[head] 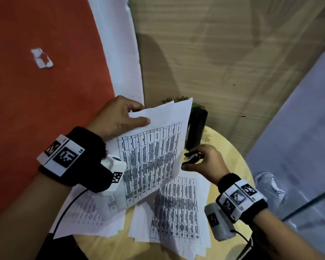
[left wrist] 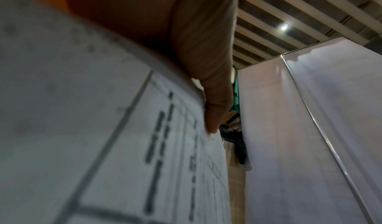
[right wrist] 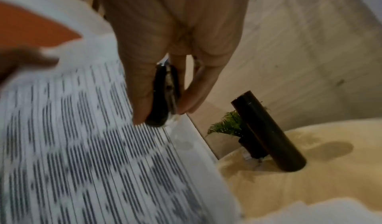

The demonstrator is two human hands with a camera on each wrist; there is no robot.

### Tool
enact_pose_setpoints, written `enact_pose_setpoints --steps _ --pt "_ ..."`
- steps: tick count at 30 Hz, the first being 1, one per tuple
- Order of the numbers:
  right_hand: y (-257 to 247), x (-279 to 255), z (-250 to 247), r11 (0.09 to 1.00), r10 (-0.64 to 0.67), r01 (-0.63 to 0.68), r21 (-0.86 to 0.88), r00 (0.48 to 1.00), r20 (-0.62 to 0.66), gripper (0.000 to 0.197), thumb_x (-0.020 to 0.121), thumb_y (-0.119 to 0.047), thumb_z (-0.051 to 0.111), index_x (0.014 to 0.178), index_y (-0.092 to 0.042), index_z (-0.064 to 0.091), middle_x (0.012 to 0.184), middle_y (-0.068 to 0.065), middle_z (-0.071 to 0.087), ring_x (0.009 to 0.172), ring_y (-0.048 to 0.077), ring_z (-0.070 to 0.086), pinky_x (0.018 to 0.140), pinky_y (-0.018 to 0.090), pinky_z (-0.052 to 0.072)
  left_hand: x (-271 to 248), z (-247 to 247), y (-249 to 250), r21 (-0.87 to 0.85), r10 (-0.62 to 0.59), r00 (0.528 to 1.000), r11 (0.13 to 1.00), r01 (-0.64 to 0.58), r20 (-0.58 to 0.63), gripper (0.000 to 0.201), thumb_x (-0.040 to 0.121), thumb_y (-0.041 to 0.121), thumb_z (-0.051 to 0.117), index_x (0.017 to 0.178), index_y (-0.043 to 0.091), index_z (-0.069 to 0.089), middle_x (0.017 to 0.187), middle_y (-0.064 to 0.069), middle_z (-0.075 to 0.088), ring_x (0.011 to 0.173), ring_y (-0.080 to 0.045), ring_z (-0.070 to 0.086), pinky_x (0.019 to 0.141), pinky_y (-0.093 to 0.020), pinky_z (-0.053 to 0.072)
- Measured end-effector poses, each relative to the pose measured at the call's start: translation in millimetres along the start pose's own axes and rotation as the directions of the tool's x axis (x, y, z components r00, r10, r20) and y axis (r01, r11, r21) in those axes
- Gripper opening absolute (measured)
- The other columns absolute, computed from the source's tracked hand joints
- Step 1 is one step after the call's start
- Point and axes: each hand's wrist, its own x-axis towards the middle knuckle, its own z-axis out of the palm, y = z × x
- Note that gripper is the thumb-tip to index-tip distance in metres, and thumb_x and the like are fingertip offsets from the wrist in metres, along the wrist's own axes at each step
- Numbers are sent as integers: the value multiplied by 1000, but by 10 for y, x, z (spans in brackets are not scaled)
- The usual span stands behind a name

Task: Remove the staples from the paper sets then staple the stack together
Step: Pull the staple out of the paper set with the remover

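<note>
My left hand [head: 120, 117] holds a set of printed papers [head: 154, 152] up off the table, thumb on the top sheet and fingers behind its upper left corner. In the left wrist view the same sheets [left wrist: 107, 145] fill the frame under my thumb [left wrist: 215, 110]. My right hand [head: 199, 160] hovers at the right edge of the lifted set and grips a small black staple remover [head: 192, 158] between thumb and fingers. The right wrist view shows the staple remover [right wrist: 163, 96] just over the paper edge [right wrist: 181, 139]. More printed sheets [head: 176, 209] lie flat on the table.
The round wooden table [head: 233, 160] carries a tall black cylinder [head: 196, 130] beside a small green plant [head: 197, 106] at its far side. Another loose paper pile [head: 86, 212] lies at the left. A pale curtain [head: 298, 128] hangs on the right; red floor [head: 36, 100] spreads left.
</note>
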Motion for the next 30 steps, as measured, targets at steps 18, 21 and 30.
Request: enact_pose_setpoints --steps 18,21,30 --pt "-194 196 -459 616 -74 -136 776 971 229 70 17 -37 94 81 -17 74 78 -1 72 61 7 66 45 12 46 7 -397 -278 -164 -57 995 985 44 -78 13 71 10 75 77 17 66 62 21 68 58 10 59 56 -4 44" --pt "-187 181 -488 576 -59 -141 805 975 212 64 15 -39 93 74 -22 76 74 -6 72 60 3 65 44 10 45 -181 -352 -541 -442 -204 969 888 125 -136 62 37 48 90 86 19 66 74 15 73 67 3 66 62 -13 53" --pt "-122 148 -228 468 31 -271 841 956 292 79 16 -31 96 88 -9 72 82 3 74 70 9 69 53 15 53 -498 311 -767 -579 -405 865 796 175 -296 36 51 12 81 85 14 68 79 7 75 79 -11 72 72 -27 58"
